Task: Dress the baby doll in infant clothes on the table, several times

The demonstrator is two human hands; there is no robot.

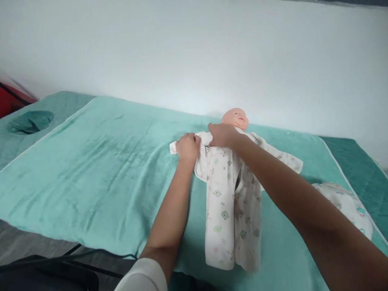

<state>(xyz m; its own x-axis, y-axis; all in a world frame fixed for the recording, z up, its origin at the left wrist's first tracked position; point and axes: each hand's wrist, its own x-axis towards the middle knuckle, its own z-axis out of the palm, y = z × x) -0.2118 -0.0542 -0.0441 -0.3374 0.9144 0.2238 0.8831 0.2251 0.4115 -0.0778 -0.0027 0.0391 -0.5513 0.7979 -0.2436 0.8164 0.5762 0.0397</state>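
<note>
A baby doll point(235, 117) lies on its back on the green cover, its head near the wall. It is dressed in a white baby shirt point(283, 157) and white printed baby pants point(220, 214), whose legs stretch toward me. My left hand point(188, 146) is closed around the shirt's left-hand sleeve, and the cuff sticks out past the fingers. Close beside it, my right hand point(223, 135) grips the same sleeve near the shoulder, just below the doll's head. The other sleeve is spread out to the right. My right hand and forearm hide much of the doll's chest.
A green cover point(91, 169) is spread over the bed, slightly wrinkled. Toward the right edge lies a folded white printed cloth point(345, 206), partly behind my forearm. A round opening point(32, 122) shows at the far left. The white wall point(194, 52) borders the back.
</note>
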